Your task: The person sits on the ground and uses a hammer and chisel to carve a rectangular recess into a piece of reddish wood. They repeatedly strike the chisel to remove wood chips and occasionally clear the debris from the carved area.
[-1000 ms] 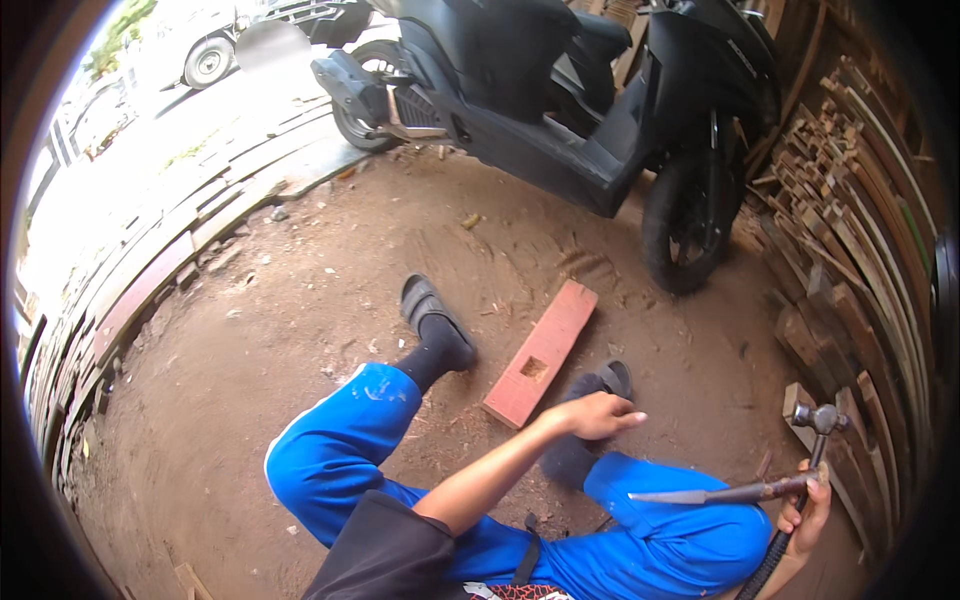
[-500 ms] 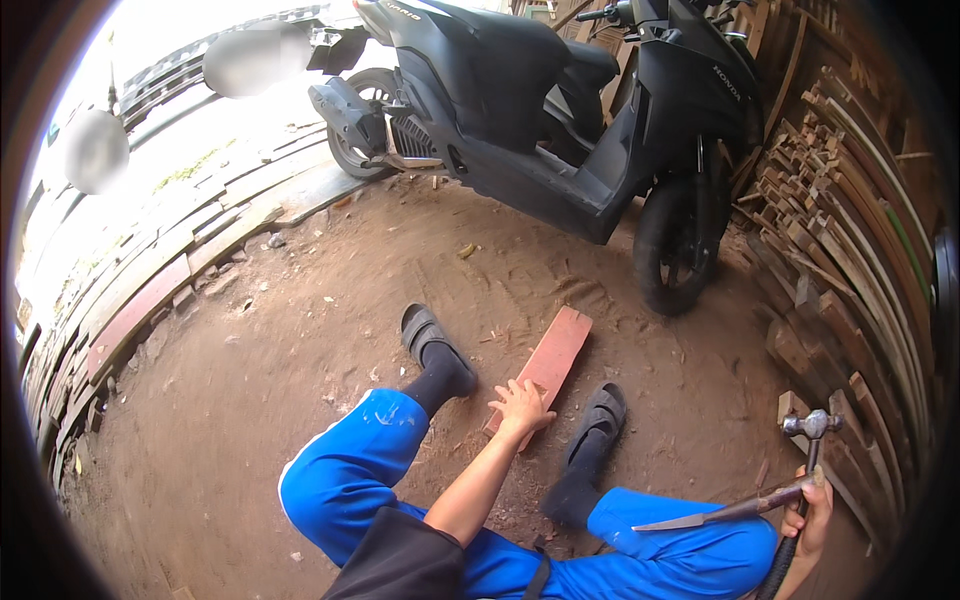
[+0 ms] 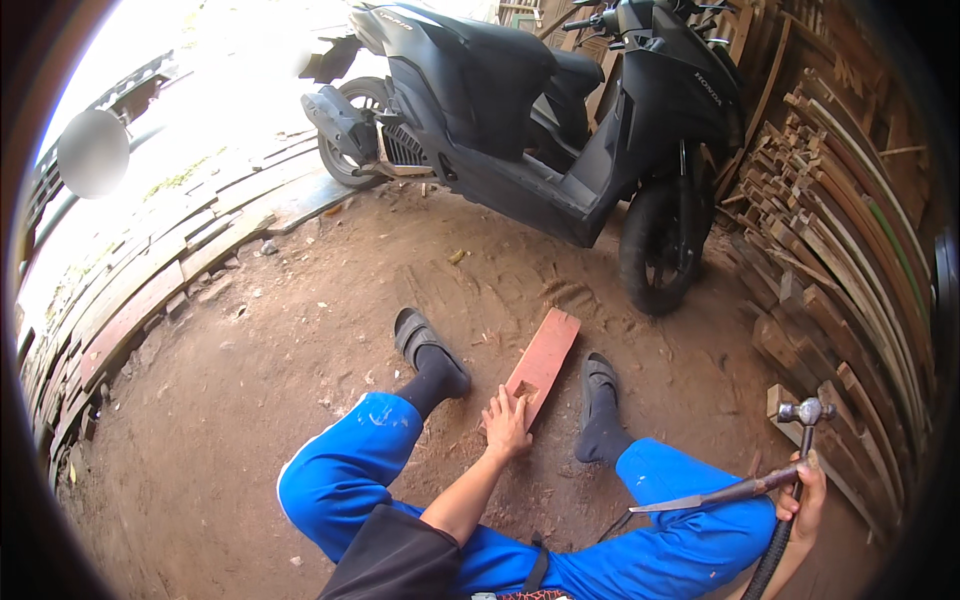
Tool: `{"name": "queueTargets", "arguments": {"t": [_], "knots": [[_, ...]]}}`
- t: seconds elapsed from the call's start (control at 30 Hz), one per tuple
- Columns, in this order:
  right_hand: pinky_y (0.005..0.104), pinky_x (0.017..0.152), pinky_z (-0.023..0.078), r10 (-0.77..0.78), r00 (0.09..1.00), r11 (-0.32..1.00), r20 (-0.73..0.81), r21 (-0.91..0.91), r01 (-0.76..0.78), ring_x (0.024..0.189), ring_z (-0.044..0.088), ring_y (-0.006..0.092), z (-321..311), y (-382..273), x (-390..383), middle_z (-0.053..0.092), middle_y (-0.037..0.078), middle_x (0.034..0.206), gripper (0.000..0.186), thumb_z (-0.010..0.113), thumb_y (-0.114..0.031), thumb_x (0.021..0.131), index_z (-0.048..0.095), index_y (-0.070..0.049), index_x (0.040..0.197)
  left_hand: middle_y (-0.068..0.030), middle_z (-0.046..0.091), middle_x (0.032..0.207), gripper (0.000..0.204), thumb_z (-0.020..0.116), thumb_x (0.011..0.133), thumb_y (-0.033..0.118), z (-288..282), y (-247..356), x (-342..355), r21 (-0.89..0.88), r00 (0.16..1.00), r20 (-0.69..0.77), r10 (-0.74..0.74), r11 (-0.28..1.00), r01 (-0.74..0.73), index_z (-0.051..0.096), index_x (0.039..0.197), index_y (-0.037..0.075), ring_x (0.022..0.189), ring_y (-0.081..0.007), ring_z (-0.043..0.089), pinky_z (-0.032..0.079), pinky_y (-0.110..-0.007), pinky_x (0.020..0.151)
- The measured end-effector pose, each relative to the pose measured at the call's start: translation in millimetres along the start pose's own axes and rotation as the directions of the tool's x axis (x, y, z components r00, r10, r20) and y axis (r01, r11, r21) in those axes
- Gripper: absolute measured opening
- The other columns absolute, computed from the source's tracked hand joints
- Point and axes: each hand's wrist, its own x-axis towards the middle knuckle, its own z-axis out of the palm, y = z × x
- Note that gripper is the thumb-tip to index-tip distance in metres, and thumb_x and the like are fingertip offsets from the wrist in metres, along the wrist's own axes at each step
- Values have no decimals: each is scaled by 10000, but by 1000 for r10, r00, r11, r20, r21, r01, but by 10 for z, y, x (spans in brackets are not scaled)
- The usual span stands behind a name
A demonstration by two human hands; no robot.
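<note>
My left hand (image 3: 505, 425) lies on the near part of a red wooden plank (image 3: 548, 345), fingers apart, just short of a square hole cut in it. The plank rests on the dirt between my sandalled feet. At the lower right my right hand (image 3: 805, 505) grips two tools together: a ball-peen hammer (image 3: 806, 420), upright with its head above my fingers and its black handle below, and a long chisel (image 3: 720, 497), held crosswise with its blade pointing left over my right thigh in blue trousers.
A black scooter (image 3: 515, 130) stands on the dirt floor (image 3: 200, 420) beyond the plank. Stacked timber (image 3: 810, 200) lines the right side. Boards (image 3: 140, 300) edge the left, beside a bright outdoor area.
My left hand has moved leftward from over my right leg and come down onto the red plank. My right hand keeps hold of both tools in much the same place.
</note>
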Motion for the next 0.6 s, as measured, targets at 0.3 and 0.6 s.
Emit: {"name": "queueTargets", "arguments": {"t": [0.3,0.6], "knots": [[168,309,277,22,999,999,38,30,-23,385,327,26,116,14,214,453,26,687,271,616,-276,853,535,-80,1022,-288,147,1557,919,799,662,348,-20,5,-49,-7,998,-52,44,999,-44,387,1467,182,1369,-456,296,325,-587,1062],[161,304,281,25,999,998,30,51,-27,376,322,14,-22,85,226,462,4,677,269,566,-327,910,550,-116,1076,-294,186,1541,920,808,640,343,-23,-35,-51,-22,996,-70,57,998,-59,400,1450,189,1346,-450,312,347,-570,1031]]}}
